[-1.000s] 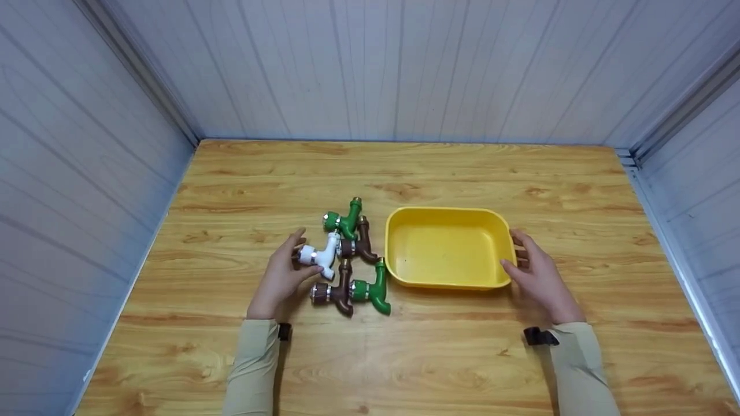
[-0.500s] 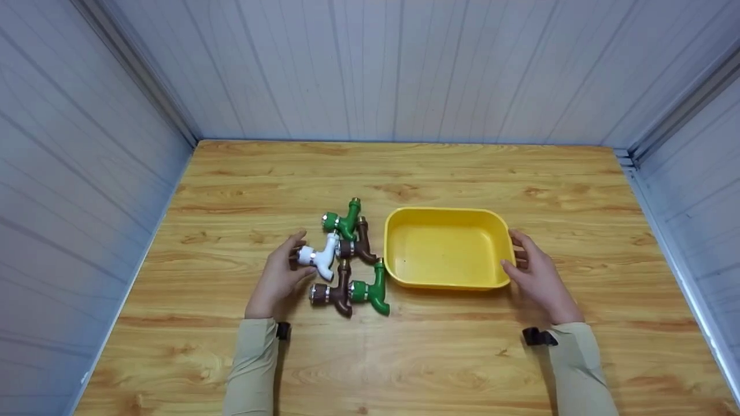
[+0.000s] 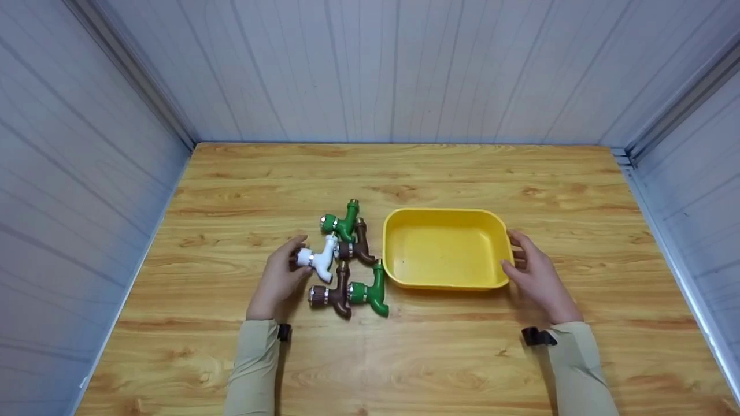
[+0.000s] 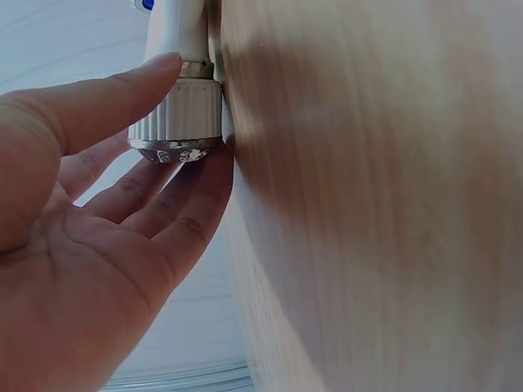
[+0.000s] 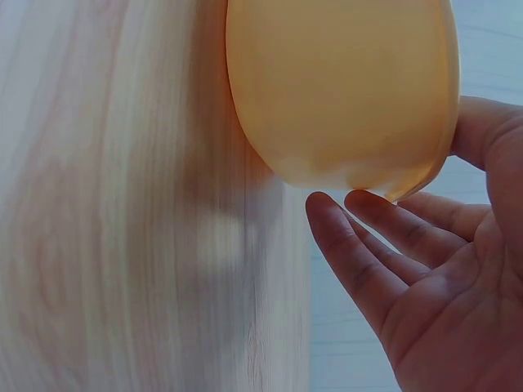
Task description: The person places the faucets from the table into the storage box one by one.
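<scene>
On the far left a left hand (image 3: 280, 277) comes in, thumb apart from loosely curved, relaxed fingers, cupped around the knob end of a white tap (image 3: 324, 260); whether it presses on it, I cannot tell. The tap lies on the wooden table (image 3: 433, 358), glossy white, with a silvery band between knob and body and its spout pointing toward the person. Just right of it sit a lower brown tap (image 3: 341, 292), an upper green tap (image 3: 348, 224), an upper brown tap (image 3: 361, 245) and a lower green tap (image 3: 377, 292), bunched close together. Next along is the yellow box (image 3: 445, 245), round-cornered and upright on the table, a dark speck on its floor. At its right end there's the right hand (image 3: 537, 277), fingers extended and spread, thumb by the rim; contact is hard to call. Over to the left wrist camera: it brings out the knob's (image 4: 196, 118) fine ribs and the patterned silvery cap (image 4: 176, 153), with fingers reaching behind. The right wrist camera gives the box's smooth outer end wall and the fingertips near it, partly hidden in the head view.
</scene>
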Available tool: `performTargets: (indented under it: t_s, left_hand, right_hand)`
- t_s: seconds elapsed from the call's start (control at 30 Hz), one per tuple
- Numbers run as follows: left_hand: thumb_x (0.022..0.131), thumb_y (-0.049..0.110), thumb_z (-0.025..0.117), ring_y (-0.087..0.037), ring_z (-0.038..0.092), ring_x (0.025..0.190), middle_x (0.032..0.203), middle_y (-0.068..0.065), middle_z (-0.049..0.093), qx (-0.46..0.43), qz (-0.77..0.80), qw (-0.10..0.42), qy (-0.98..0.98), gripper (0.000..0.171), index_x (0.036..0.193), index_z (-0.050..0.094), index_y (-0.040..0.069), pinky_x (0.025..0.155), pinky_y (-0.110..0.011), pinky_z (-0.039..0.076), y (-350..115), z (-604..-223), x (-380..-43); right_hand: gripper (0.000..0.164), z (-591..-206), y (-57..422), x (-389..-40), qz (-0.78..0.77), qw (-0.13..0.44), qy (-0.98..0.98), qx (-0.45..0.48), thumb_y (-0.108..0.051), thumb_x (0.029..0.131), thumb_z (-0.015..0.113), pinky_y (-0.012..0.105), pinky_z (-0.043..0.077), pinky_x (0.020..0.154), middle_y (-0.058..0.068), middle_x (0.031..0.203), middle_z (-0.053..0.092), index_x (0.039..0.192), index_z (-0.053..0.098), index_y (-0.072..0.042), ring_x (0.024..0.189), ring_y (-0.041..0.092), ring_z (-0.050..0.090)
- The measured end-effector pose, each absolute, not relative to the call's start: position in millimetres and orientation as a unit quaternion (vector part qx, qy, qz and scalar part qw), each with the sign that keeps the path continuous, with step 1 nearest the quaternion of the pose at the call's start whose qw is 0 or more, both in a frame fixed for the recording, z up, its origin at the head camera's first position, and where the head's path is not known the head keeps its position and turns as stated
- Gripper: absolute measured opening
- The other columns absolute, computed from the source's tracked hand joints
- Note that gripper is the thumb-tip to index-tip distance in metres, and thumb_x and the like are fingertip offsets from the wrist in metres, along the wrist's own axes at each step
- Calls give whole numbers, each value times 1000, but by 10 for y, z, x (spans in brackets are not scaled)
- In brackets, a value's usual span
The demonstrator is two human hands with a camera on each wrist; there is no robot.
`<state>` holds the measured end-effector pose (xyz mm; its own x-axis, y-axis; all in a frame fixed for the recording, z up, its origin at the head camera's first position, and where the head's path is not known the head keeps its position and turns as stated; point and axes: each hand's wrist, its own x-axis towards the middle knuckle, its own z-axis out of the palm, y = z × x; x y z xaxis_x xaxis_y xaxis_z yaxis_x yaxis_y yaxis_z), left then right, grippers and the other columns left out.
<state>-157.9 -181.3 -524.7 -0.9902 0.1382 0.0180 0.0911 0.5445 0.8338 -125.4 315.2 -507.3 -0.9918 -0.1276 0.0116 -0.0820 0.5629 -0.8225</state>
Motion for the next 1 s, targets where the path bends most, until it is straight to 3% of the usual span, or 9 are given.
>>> performTargets:
  t_s: [0.33, 0.57, 1.0]
  left_hand:
    - [75, -13, 71, -38, 52, 115, 124, -24, 56, 62, 460, 17, 886, 65, 135, 48, -2, 104, -47, 38, -1802, -5235, -1578]
    - [77, -11, 70, -36, 51, 117, 125, -23, 56, 64, 451, 22, 890, 62, 135, 49, -1, 105, -46, 38, -1814, -5234, -1593]
    - [76, -12, 71, -35, 56, 109, 120, -21, 59, 68, 463, 15, 884, 64, 135, 49, -1, 98, -45, 45, -1813, -5227, -1569]
  right_hand:
    - [60, -4815, 3013, -1185, -470, 31, 880, -60, -1, 94, 58, 58, 45, 92, 32, 136, 41, 145, 27, 6, 115, 47, 50]
    - [63, -5050, 3140, -1251, -465, 17, 883, -67, -11, 94, 61, 54, 45, 94, 26, 136, 44, 148, 29, -3, 116, 42, 52]
    - [57, -5052, 3120, -1294, -452, 5, 891, -50, -4, 92, 60, 51, 48, 92, 25, 131, 48, 143, 34, 2, 111, 39, 55]
